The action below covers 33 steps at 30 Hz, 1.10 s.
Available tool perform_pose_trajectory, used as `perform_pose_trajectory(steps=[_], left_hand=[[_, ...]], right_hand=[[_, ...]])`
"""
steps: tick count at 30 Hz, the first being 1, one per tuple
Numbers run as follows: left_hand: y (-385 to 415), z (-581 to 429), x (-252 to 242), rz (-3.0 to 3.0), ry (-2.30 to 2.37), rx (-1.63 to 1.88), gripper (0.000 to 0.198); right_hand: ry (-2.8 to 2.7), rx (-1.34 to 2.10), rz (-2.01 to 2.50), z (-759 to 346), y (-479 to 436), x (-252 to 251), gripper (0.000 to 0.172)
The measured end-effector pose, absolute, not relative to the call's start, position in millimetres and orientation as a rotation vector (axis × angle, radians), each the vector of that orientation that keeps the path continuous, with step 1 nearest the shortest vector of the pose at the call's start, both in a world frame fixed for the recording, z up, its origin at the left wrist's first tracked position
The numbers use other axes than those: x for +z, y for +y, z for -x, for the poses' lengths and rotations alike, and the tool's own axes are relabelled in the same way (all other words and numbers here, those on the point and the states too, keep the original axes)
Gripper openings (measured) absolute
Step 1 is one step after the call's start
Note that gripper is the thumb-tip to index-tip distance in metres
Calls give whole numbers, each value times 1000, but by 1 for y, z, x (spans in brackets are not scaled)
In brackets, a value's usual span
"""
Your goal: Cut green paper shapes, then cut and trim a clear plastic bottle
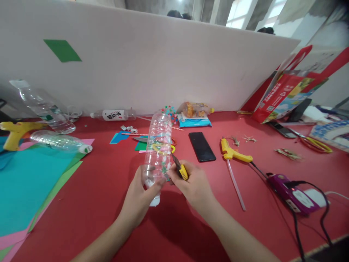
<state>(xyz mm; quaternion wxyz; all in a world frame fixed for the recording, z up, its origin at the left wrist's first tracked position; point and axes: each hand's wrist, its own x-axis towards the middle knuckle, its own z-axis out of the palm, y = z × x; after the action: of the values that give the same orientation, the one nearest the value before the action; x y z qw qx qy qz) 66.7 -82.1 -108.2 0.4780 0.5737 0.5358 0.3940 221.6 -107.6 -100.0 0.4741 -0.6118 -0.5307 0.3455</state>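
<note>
The left hand (139,193) grips a clear bottle (159,136) near its capped end, fingers and thumb wrapped around it; the bottle tilts up and away from that hand, above the red table (109,225). The right hand (196,183) clasps a yellow-and-black knife (182,170), its blade pointing up beside the bottle's right side; whether the blade touches the plastic cannot be told. Beyond the right hand lies a black phone (202,146), and farther to that hand's right are a yellow glue gun (229,151) and a purple power strip (293,194). Well to the left of the left hand, colored paper (35,185) is spread out, with another bottle (58,141) lying on it.
</note>
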Motion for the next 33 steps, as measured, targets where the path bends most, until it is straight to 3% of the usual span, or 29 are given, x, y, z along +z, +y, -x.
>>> perform_pose_trajectory(steps=[6,14,25,28,33], left_hand=[[-84,-63,-113,-1512,1254,968,41],[-90,-69,-108,-1508,1262,993,33],[-84,-64,-116,-1452,1227,899,48],[-81,-62,-117,-1516,1261,910,46],[-77,-62,-114,-1808,1508,821,40]], right_hand=[[-935,1276,1311,-221,-104,-99,17],[-992,1307,1326,-224,-103,-96,11],[-968,1347,1277,-222,-103,-93,6],[-1032,1272,1293,-222,-104,-94,11],[-1280,863,1567,-220,-108,-99,19]])
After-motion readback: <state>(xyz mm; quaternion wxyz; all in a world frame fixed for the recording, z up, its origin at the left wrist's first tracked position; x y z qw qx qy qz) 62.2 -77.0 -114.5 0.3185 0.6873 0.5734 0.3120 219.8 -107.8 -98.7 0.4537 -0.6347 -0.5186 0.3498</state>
